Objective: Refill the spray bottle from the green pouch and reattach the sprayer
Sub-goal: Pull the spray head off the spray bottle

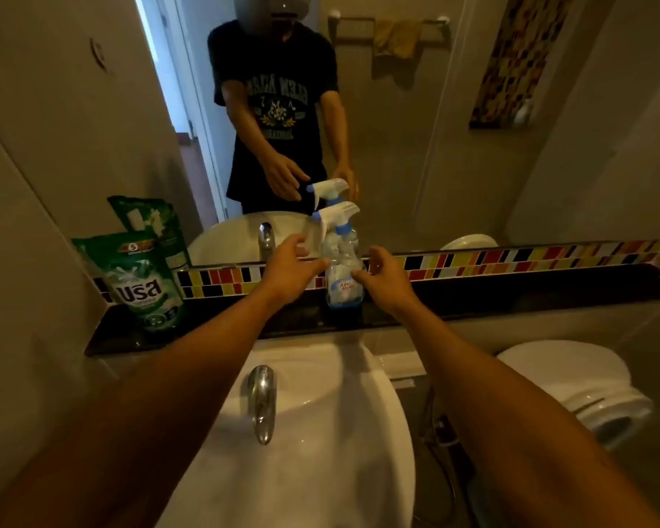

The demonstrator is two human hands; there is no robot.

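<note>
The spray bottle (342, 278) stood upright on the dark ledge (511, 299) behind the white basin (320, 432), directly before the mirror (397, 127). Its sprayer (336, 215) was mounted on the neck, nozzle pointing left. The bottle was clear plastic; the liquid level could not be determined.

The left hand (290, 272) was spread, fingers loose, its tips just beside the bottle's left flank — contact could not be confirmed. The right hand (387, 278) was likewise unclenched, thumb and fingers curved toward the bottle's right side, grasping nothing. Both forearms extended over the basin and the chrome tap (261, 402).

The green pouch (139, 283) stood upright at the ledge's left end — well apart from the bottle, leaning against the tiled strip (511, 261). A toilet (580, 386) was at the right.
</note>
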